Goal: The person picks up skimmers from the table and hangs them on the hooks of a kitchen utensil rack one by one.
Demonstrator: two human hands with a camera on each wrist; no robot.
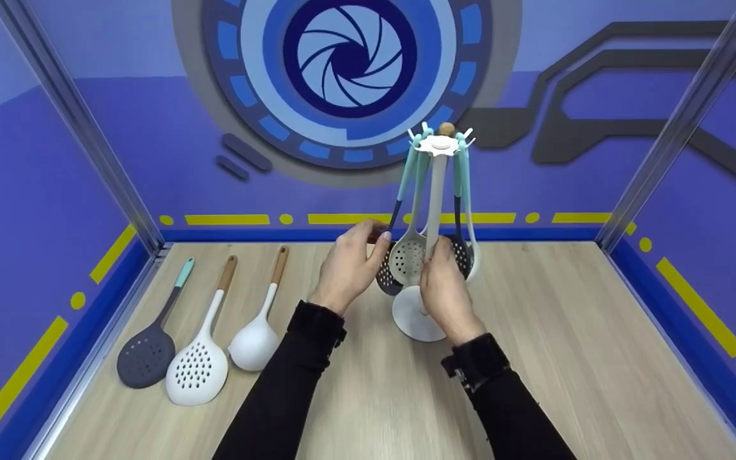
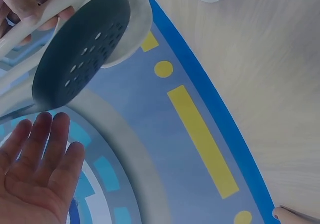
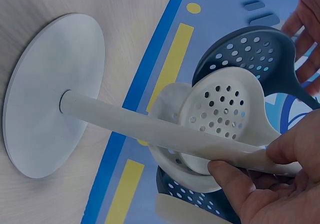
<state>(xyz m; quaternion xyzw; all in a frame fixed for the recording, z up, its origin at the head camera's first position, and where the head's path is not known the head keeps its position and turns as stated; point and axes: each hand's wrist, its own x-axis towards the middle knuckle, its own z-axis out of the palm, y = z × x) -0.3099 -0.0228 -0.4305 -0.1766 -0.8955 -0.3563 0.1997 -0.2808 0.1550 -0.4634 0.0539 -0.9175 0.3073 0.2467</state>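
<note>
A white utensil stand with a round base and a hooked top carries several kitchen tools hung by their handles. My right hand grips its pole, thumb and fingers curled round it. On the left side hangs a dark slotted skimmer with a mint handle. My left hand is beside this skimmer, fingers extended and palm bare in the left wrist view. Between the hands hangs a light grey slotted spoon. Further tools behind the right hand are partly hidden.
Left on the wooden table lie a dark slotted turner, a white skimmer and a white ladle. Patterned blue walls with metal corner posts enclose the back and sides.
</note>
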